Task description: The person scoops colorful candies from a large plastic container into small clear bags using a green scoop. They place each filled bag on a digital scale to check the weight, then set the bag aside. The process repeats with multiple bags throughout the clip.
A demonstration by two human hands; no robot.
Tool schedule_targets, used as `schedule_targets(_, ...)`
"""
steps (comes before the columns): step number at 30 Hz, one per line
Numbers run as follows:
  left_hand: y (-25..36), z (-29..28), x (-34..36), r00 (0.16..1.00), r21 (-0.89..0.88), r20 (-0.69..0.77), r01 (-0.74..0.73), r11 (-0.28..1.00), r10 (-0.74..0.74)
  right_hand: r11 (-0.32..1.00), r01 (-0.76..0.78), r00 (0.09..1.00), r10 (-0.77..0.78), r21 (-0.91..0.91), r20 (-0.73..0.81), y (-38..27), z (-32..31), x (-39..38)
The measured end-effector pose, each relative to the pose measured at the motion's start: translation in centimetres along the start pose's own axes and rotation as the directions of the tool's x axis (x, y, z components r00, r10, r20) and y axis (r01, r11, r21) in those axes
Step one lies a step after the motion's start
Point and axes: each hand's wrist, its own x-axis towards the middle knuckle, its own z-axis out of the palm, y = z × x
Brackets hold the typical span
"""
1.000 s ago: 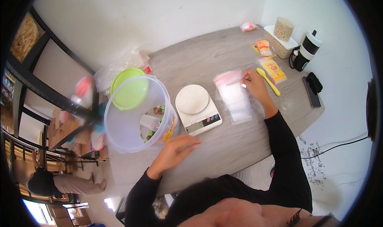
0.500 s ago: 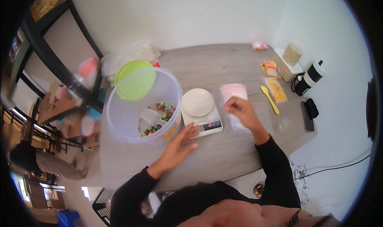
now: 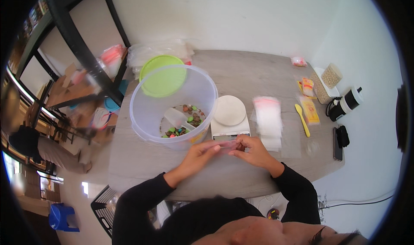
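Observation:
In front of a white digital kitchen scale (image 3: pixel 230 111), my left hand (image 3: pixel 195 158) and my right hand (image 3: pixel 257 153) meet. Between them they pinch a small clear plastic bag (image 3: pixel 227 147) with a pinkish tint. My fingers partly cover the bag and the scale's display. Left of the scale stands a large translucent tub (image 3: pixel 144 131). A clear scoop (image 3: pixel 176 117) lies inside it among colourful round candies (image 3: pixel 177 132) in green, brown and red. Right of the scale lies a stack of clear zip bags (image 3: pixel 268 120) with pink-red top strips.
A green lid (image 3: pixel 164 68) leans behind the tub near crumpled plastic (image 3: pixel 153 51). To the right are a yellow spoon (image 3: pixel 302 121), yellow packets (image 3: pixel 309 110), a container (image 3: pixel 322 87), a black-and-white bottle (image 3: pixel 346 103) and a phone (image 3: pixel 337 143). A person (image 3: pixel 51 154) stands far left.
My right hand has moved left from the bag stack to the front of the scale. My left hand has closed on the small bag there. The whole view has shifted slightly.

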Motion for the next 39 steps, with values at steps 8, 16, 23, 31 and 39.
schedule_targets(8, -1.2, 0.0, -0.3, 1.0, 0.11, -0.014, -0.002, 0.994, 0.003, 0.967, 0.245, 0.96, -0.253, -0.074, -0.122, -0.6, 0.2, -0.1)
schedule_targets(16, -1.0, 0.5, -0.3, 0.999, 0.111, -0.025, 0.042, 0.993, -0.039, 0.91, 0.36, 0.93, -0.367, -0.205, 0.008, -0.8, -0.1, -0.1)
schedule_targets(23, -1.3, -0.1, -0.2, 0.996, 0.177, -0.022, 0.085, 0.981, -0.082, 0.904, 0.38, 0.924, -0.38, -0.198, 0.039, -1.2, -0.2, 0.1)
schedule_targets(31, -1.4, -0.3, 0.3, 0.995, 0.049, 0.035, 0.089, 0.995, -0.091, 0.874, 0.402, 0.916, -0.384, -0.274, 0.12, -1.7, 0.0, 0.3)
schedule_targets(39, -0.7, -0.3, 0.1, 0.996, 0.089, 0.08, 0.041, 0.995, -0.048, 0.881, 0.325, 0.942, -0.268, -0.344, 0.203, -4.9, -0.4, -0.1)
